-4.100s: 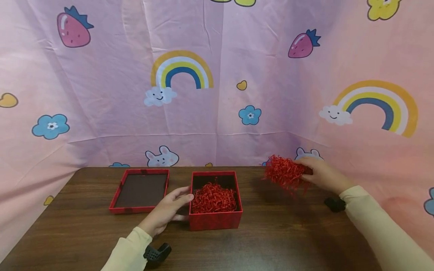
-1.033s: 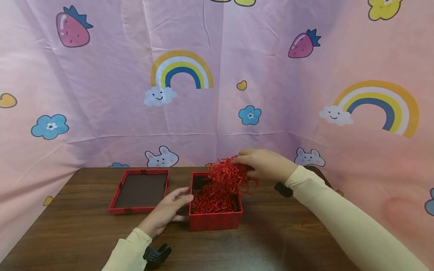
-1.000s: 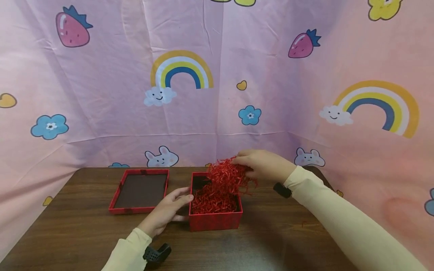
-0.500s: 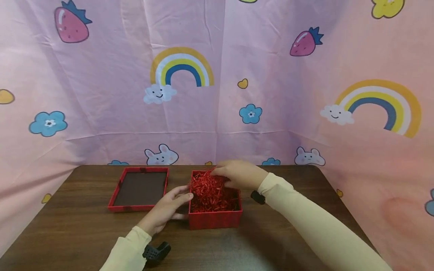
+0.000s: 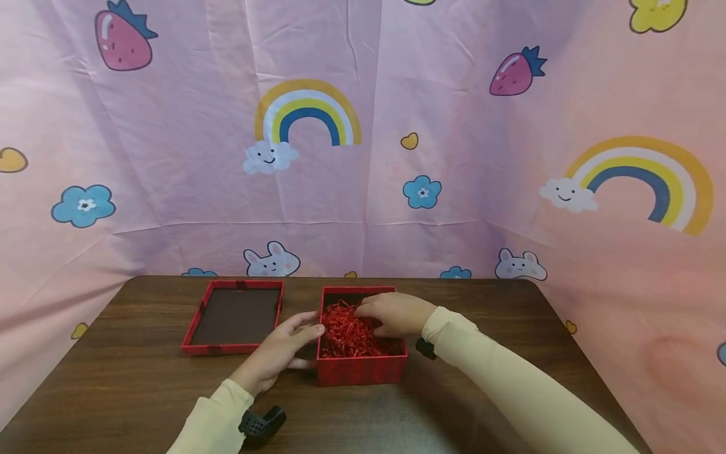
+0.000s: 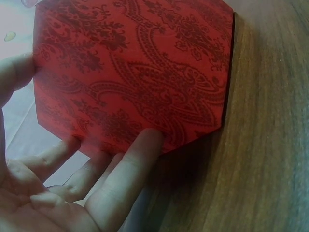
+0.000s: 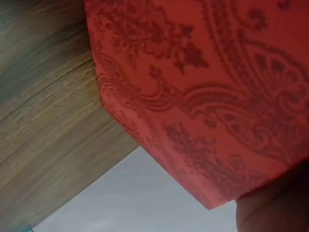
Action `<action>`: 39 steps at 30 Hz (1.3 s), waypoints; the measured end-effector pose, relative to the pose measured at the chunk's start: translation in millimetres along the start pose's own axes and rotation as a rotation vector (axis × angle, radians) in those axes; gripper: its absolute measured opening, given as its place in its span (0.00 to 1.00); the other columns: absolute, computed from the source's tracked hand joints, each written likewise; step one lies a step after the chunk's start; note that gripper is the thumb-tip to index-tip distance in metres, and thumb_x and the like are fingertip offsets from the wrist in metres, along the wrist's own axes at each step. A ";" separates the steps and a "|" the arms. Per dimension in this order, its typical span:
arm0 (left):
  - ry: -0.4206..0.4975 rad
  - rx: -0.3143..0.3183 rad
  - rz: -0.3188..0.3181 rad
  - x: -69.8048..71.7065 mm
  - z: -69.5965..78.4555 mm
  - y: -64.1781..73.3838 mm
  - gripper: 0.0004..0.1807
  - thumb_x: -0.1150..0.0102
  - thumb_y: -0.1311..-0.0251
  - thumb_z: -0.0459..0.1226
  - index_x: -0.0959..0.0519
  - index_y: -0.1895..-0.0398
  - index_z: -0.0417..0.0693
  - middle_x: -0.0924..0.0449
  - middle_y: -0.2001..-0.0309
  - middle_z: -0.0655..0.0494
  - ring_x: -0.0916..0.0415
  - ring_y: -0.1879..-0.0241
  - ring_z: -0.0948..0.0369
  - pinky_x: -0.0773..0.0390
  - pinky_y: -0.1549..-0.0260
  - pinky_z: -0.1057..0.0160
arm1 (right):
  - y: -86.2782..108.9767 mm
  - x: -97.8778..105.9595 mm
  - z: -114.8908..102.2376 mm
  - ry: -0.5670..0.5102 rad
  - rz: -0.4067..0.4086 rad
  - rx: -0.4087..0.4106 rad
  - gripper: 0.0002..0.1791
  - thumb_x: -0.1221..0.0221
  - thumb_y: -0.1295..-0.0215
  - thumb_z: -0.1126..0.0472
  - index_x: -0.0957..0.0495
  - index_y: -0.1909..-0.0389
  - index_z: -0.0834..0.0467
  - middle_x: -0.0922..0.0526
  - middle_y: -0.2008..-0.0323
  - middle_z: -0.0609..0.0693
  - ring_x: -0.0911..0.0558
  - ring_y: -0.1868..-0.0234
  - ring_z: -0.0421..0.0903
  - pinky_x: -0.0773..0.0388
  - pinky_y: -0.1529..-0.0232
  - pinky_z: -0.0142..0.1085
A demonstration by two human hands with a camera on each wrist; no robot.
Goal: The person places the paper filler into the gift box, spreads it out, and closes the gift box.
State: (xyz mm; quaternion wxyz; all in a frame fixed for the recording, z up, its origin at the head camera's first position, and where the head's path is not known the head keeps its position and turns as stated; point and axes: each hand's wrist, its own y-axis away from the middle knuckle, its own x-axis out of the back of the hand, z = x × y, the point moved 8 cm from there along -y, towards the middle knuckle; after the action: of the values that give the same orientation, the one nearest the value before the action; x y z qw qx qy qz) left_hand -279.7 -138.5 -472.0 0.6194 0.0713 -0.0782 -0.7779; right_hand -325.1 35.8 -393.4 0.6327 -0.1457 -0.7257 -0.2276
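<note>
An open red box (image 5: pixel 362 371) with dark paisley patterning stands on the table, holding red shredded paper (image 5: pixel 347 333). My left hand (image 5: pixel 278 353) is at its left side, thumb at the rim. In the left wrist view, extended fingers (image 6: pixel 128 176) touch the patterned wall of the box. My right hand (image 5: pixel 399 313) reaches over the right wall into the box, its fingers down in the shredded paper. The fingertips are hidden there, so I cannot tell whether they still grip any. In the right wrist view, the box's outer wall (image 7: pixel 193 92) covers most of the picture.
The red box lid (image 5: pixel 238 318), dark inside, lies upturned on the wooden table (image 5: pixel 142 391), left of the box. A patterned pink and purple cloth (image 5: pixel 380 239) hangs behind the table and along its sides.
My right hand has carried a clump of shredded paper from the right to above the box, then down inside it. The left hand has stayed at the box's side.
</note>
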 end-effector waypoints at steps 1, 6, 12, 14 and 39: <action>0.003 0.003 0.004 0.1 -0.4 -0.4 0.40 0.37 0.31 0.53 0.39 0.22 0.49 0.36 0.25 0.38 0.34 0.28 0.41 0.13 0.53 0.46 | 0.3 -0.1 -0.1 -0.002 -0.001 0.004 0.25 0.31 0.33 0.61 0.21 0.35 0.56 0.17 0.39 0.50 0.20 0.35 0.47 0.25 0.32 0.42; 0.004 0.005 0.017 0.4 -1.4 -0.6 0.39 0.36 0.31 0.53 0.37 0.23 0.50 0.35 0.26 0.38 0.33 0.29 0.41 0.13 0.54 0.46 | 2.8 5.2 1.3 -0.037 0.000 -0.010 0.26 0.31 0.33 0.59 0.22 0.34 0.54 0.18 0.38 0.48 0.22 0.34 0.47 0.27 0.30 0.43; 0.003 0.012 0.006 -1.2 -0.4 -0.2 0.39 0.37 0.31 0.53 0.38 0.22 0.50 0.36 0.25 0.39 0.33 0.29 0.41 0.13 0.53 0.46 | 12.5 17.1 3.4 -0.097 0.050 0.006 0.28 0.31 0.33 0.54 0.23 0.33 0.50 0.20 0.42 0.44 0.21 0.40 0.41 0.23 0.35 0.40; 0.002 0.013 0.001 -1.4 0.2 0.6 0.39 0.37 0.30 0.53 0.38 0.22 0.49 0.36 0.25 0.38 0.33 0.29 0.41 0.13 0.52 0.46 | 16.4 22.3 3.7 -0.104 0.070 0.009 0.29 0.31 0.33 0.52 0.23 0.33 0.50 0.20 0.44 0.44 0.20 0.43 0.40 0.21 0.37 0.40; 0.019 0.001 0.001 -1.2 1.3 0.1 0.39 0.38 0.29 0.52 0.39 0.22 0.48 0.36 0.25 0.37 0.34 0.28 0.41 0.13 0.53 0.45 | 9.9 3.0 -7.6 -0.280 0.033 -0.100 0.35 0.31 0.34 0.43 0.26 0.30 0.52 0.21 0.39 0.46 0.23 0.38 0.40 0.25 0.33 0.40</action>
State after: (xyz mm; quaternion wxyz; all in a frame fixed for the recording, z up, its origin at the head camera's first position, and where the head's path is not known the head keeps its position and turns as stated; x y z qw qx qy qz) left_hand -279.6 -137.3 -470.6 0.6205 0.0789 -0.0725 -0.7768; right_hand -314.1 40.1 -388.3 0.5207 -0.2191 -0.7923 -0.2304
